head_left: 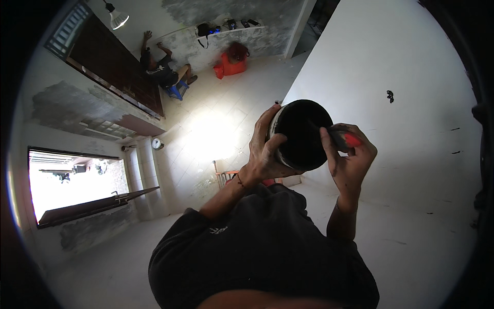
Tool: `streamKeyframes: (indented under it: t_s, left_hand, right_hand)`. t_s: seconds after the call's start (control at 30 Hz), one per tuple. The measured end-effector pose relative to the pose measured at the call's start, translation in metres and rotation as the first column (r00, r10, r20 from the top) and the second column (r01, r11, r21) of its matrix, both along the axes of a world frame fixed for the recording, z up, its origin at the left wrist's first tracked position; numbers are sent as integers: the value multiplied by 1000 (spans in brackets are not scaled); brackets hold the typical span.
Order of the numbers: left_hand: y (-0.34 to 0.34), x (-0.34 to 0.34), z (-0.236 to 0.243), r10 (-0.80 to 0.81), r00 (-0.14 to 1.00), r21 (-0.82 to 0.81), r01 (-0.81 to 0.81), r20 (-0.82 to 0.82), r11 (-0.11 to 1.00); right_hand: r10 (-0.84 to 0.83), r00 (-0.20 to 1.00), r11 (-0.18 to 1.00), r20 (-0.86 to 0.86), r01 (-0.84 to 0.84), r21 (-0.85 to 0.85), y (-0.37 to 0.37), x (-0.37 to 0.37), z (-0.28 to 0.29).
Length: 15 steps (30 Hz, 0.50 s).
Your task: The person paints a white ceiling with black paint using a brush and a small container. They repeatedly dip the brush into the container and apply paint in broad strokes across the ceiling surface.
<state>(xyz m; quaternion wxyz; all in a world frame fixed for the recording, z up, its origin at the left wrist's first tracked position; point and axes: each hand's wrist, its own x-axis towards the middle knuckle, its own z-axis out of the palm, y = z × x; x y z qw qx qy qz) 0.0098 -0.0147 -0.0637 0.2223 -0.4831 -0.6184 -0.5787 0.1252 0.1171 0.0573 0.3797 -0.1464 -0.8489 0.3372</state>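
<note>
My left hand is wrapped round the side of a round, open-topped can. The can is tilted, its mouth facing me, and its inside looks black; what it contains is too dark to make out. Closed at the can's right rim, my right hand grips a hand tool with a black and red handle. The tool's far end reaches into the can's dark mouth, so its working tip is hidden.
A white wall with a few dark marks rises close on my right. Beyond, a person sits on a blue stool by a dark door. Red bags lie below a shelf. An open window is at left.
</note>
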Motion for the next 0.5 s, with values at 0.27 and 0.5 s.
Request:
streamKeyframes:
  t_s: [0.27,0.5]
  left_hand:
    - [1,6,1,28,999,-25,-27,37,999]
    - [6,5,7,128,992,-62,-126,18,990]
  right_hand:
    - [99,985,991,142,-110,78,14,-20,0]
    - [127,984,975,-129,-148,-168,31,-11,8]
